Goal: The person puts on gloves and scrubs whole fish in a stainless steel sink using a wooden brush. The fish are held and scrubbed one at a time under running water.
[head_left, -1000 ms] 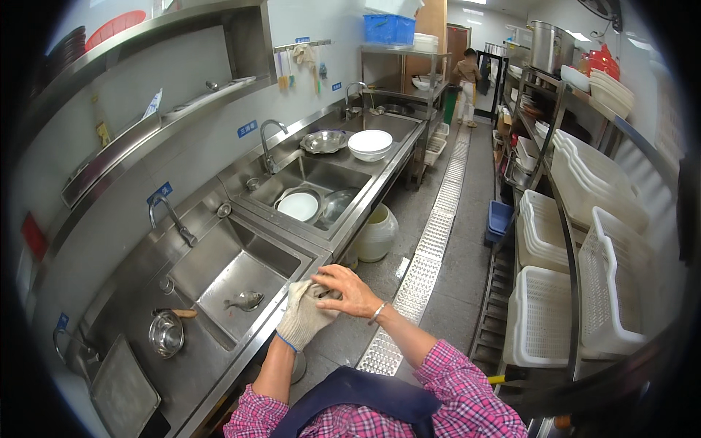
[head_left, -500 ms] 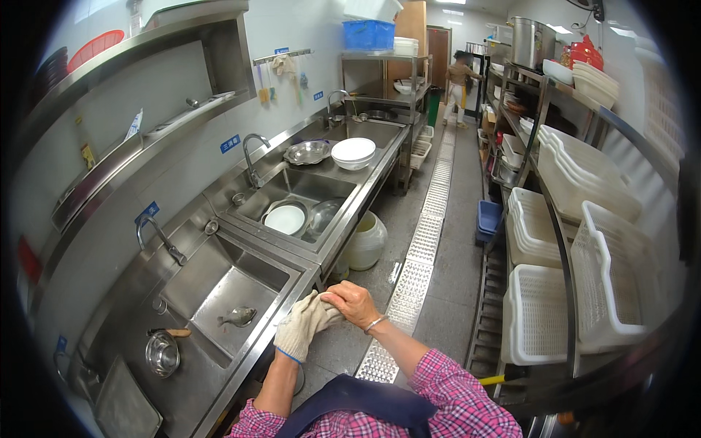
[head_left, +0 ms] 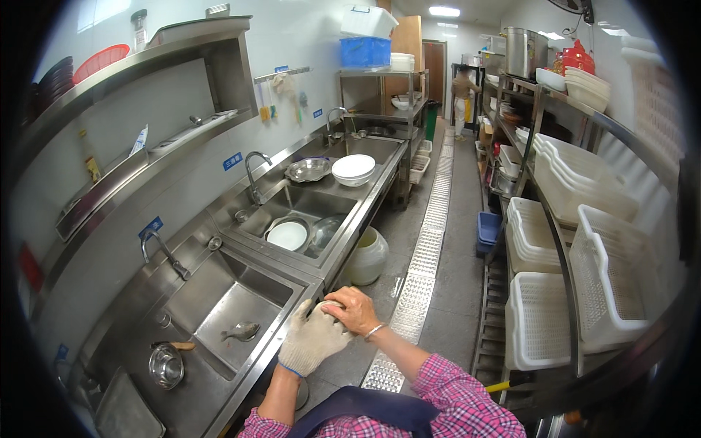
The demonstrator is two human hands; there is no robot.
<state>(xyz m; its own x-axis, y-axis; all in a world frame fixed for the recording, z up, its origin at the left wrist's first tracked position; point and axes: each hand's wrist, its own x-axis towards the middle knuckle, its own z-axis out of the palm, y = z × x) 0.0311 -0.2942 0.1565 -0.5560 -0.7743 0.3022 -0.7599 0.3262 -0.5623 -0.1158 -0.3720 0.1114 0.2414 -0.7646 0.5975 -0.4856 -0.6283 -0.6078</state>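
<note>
A cream knitted work glove [head_left: 310, 347] with a blue-edged cuff covers my left hand [head_left: 315, 337]. Its gloved thumb points up, apart from the other fingers, which stretch toward the right and hold nothing I can see. My bare right hand [head_left: 355, 312], with a bracelet at the wrist, closes over the glove's fingertips and grips the fabric there. Both hands are in front of the sink counter's edge. To their left, a small whole fish [head_left: 241, 331] lies in the near steel sink [head_left: 264, 337].
Beside the near sink sit a steel bowl [head_left: 166, 366] and a wooden-handled tool [head_left: 179, 345]. Dishes stand in and around the middle sink [head_left: 319, 204]. White plastic baskets [head_left: 538, 321] fill the right rack. A person [head_left: 462, 98] stands far down the aisle.
The glove now sits more fully on my left hand, its thumb filled out and upright. My right hand has shifted slightly over the glove's fingertips. The fish has stayed in place.
</note>
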